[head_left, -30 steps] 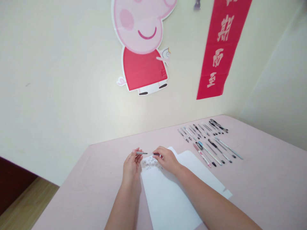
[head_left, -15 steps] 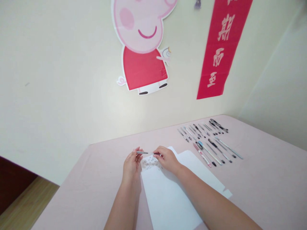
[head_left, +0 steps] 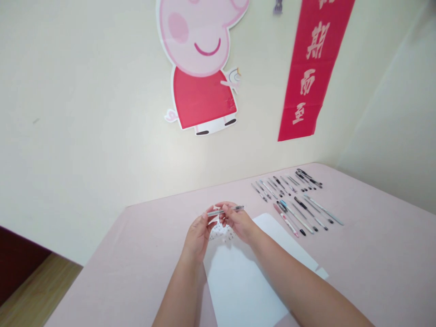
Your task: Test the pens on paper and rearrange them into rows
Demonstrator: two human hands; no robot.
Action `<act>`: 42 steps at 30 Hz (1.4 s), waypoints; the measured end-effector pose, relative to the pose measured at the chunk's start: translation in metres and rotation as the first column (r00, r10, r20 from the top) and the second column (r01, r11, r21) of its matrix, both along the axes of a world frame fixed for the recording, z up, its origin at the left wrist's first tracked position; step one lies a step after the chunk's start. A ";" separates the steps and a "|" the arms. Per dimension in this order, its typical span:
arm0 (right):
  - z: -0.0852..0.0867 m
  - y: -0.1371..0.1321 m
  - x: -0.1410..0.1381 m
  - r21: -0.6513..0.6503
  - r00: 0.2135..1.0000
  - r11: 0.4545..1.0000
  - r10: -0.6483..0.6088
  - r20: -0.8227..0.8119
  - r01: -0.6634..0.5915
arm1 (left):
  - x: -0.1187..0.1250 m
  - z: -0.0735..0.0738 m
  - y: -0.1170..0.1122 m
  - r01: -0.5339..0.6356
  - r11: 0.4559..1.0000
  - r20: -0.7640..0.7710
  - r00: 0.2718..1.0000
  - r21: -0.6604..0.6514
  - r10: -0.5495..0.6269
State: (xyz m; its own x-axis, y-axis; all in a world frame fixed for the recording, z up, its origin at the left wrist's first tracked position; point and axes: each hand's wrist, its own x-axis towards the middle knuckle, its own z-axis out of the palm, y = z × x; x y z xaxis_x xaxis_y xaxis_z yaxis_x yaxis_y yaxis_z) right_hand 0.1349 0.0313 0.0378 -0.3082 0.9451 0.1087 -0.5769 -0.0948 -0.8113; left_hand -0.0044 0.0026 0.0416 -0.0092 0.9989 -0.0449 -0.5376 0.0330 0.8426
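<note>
Between both hands a slim pen (head_left: 218,212) with a clear or grey barrel and a dark right end is held nearly level. My left hand (head_left: 198,234) pinches its left end between thumb and fingers. My right hand (head_left: 237,222) grips it toward the dark end, fingers curled around it. Below the hands lies white paper (head_left: 238,277), its far part covered with small dark pieces (head_left: 221,232) too small to name, partly hidden by the fingers.
To the right on the pink tabletop (head_left: 374,254), several pens lie in two rows, a far row (head_left: 281,186) and a nearer row (head_left: 308,213). A pale wall (head_left: 102,136) with a cartoon pig cutout (head_left: 204,97) and a red banner (head_left: 313,68) stands behind.
My hands have come together. Half a second ago each held a separate pen part with a gap between; now the parts form one length. The hands have risen slightly and my left moved right.
</note>
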 end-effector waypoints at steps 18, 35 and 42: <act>-0.010 -0.003 0.058 0.078 0.885 0.967 -0.252 0.391 0.241 | 0.003 -0.040 0.003 0.281 0.895 -0.900 0.370 0.346 0.231; -0.046 -0.009 0.075 0.239 0.625 0.955 -0.295 0.723 0.176 | 0.004 -0.041 0.000 0.438 0.861 -0.966 0.128 0.258 0.224; -0.056 -0.013 0.071 0.379 0.401 0.923 -0.369 0.838 0.057 | 0.004 -0.043 0.002 0.466 0.857 -0.975 0.122 0.221 0.185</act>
